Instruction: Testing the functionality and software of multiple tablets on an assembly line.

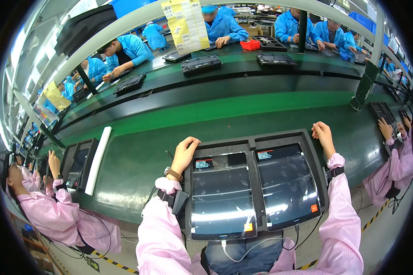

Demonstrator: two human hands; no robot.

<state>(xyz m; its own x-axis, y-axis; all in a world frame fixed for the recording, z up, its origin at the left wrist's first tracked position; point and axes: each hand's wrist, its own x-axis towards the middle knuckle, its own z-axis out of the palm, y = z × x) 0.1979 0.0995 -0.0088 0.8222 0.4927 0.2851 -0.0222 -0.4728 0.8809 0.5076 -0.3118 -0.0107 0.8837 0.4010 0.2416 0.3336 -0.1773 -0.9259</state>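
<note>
In front of me a black foam tray (253,160) holds two tablets side by side, projecting over the near edge of the green bench. The left tablet (222,190) and the right tablet (287,183) both have dark lit screens with small text at the top left and an orange square at the lower right. My left hand (185,156) is closed, its bent fingers at the tray's far left corner. Beside the far right corner, my right hand (324,137) has its fingers curled in, with nothing visible in them. A white cable (236,260) plugs into the left tablet's lower edge, a dark cable (297,229) into the right one's.
A white bar (98,160) lies left on the green bench (137,160), next to another tray (78,165). Co-workers in pink sit on both sides. Across the raised line, people in blue handle devices. A green post (365,87) rises at the right.
</note>
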